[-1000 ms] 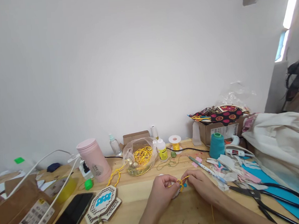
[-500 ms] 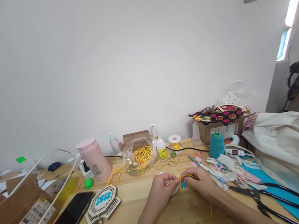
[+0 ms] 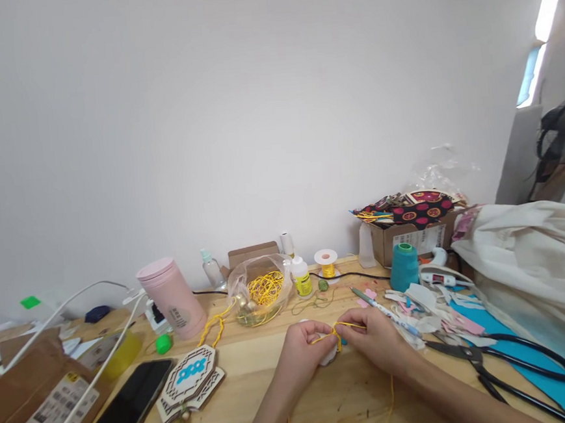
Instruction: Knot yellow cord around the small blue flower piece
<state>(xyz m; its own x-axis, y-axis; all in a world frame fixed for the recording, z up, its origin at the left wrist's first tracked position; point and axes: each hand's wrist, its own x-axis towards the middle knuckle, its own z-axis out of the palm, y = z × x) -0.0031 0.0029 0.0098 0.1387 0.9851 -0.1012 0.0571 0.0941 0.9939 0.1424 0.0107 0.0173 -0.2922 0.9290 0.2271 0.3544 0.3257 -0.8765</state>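
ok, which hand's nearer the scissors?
Right. The right hand is left of the scissors, pinching yellow cord; the left hand is farther left, on the right hand's far side from them.

The left hand (image 3: 305, 353) and right hand (image 3: 372, 339) are seen bare, as are both slim forearms (image 3: 447, 380), which are tapered toward the wrists (image 3: 286, 379) and cut off by the view's lower edge.
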